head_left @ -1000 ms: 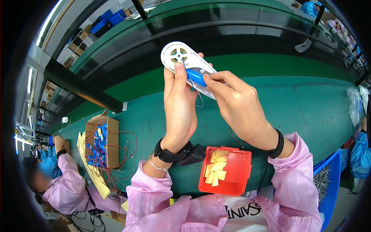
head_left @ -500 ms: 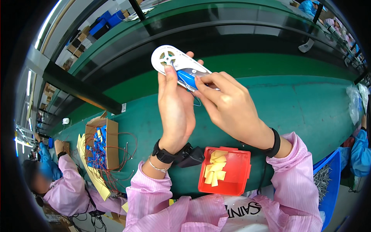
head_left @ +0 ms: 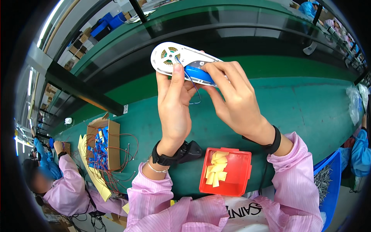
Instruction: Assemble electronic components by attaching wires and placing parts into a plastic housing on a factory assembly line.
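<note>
Above the bench I hold up a white teardrop-shaped plastic housing (head_left: 187,55), its rounded, spoked end with a coppery ring toward the left. Seated lengthwise in its narrower part is a blue wrapped battery (head_left: 199,74). My left hand (head_left: 172,104) is closed around the rounded end, thumb on the near face by the battery's left tip. A thin dark-blue wire (head_left: 199,95) loops down beside that thumb. My right hand (head_left: 239,96) grips the narrow end, fingers over the battery and upper edge, thumb below. Its fingers hide that end.
A red tray (head_left: 241,176) with yellow pieces (head_left: 217,166) lies near me. Left of it are a black object (head_left: 191,152) and a cardboard box (head_left: 114,145) of blue wired batteries. A blue bin (head_left: 332,185) of metal parts stands right. Another person (head_left: 65,189) works at left.
The housing has tilted closer to level and shows more of its face. My right fingers have shifted right along the battery, uncovering more of it and the wire loop.
</note>
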Available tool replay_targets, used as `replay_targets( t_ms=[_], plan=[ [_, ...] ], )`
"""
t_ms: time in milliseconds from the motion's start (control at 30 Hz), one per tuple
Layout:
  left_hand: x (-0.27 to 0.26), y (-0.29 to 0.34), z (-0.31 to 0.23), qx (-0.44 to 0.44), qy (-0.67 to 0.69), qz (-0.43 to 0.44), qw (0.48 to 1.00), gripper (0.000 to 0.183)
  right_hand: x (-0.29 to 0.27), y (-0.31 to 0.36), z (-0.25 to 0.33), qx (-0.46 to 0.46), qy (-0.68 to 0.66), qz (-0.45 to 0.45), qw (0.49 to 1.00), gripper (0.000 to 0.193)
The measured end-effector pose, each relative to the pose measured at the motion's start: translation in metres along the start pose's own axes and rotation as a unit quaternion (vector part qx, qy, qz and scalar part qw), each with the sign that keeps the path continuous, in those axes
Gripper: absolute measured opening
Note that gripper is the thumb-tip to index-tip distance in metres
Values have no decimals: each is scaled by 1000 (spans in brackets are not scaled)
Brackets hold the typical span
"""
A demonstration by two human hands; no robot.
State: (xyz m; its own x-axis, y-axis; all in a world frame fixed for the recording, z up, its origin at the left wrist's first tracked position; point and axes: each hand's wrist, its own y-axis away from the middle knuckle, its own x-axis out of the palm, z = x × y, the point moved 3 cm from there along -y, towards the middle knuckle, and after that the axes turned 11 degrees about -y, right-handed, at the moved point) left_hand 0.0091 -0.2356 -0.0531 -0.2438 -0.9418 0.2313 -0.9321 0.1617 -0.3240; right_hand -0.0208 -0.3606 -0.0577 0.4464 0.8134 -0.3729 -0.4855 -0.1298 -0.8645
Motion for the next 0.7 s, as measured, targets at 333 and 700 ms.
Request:
replay_targets(
  t_ms=[333,700],
  plan=[
    [-15,-17,-3,-49,-109,24,993,38,-10,-3,-10,28,-26,35,999,33],
    [-155,-87,96,-210,29,-25,977,34,-34,-23,-26,55,35,28,997,35]
  ],
)
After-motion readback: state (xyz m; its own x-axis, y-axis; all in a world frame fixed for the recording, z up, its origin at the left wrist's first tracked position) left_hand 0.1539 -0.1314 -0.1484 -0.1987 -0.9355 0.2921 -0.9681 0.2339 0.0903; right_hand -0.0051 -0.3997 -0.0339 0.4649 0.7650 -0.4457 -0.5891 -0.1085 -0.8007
